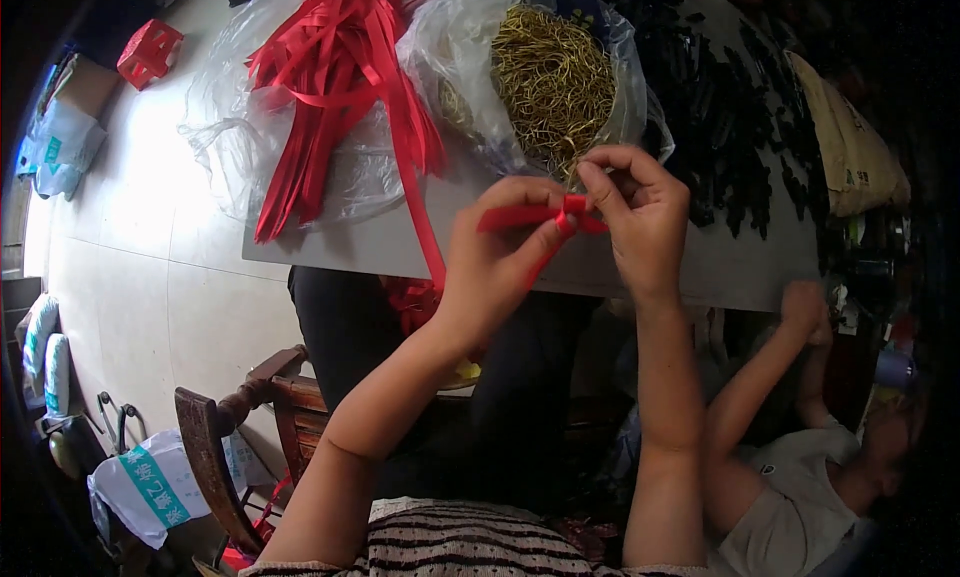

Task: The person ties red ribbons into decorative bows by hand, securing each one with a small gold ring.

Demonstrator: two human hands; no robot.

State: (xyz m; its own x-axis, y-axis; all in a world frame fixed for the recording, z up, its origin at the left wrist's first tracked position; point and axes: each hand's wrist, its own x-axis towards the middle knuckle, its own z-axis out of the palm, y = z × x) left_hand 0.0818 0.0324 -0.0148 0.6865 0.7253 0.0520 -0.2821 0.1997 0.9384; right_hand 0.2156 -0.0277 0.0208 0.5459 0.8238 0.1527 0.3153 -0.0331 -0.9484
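Note:
My left hand (490,247) is closed round a small bow of red ribbon (572,207), its thumb against the middle. Just above the bow my right hand (648,212) pinches thumb and forefinger together on what looks like a thin gold cord, which is hard to separate from the heap behind. That heap of gold cords (555,82) lies beyond my hands in a clear plastic bag (450,62). To its left, long red ribbons (325,97) spread over another clear bag (215,107), and one strip hangs past the table edge.
Black strip-like pieces (720,127) cover the right of the grey table (350,247). Another person (800,487) sits at the right, forearms raised to the table corner. A wooden chair (215,457) stands at lower left, and a red stool (150,54) on the floor far left.

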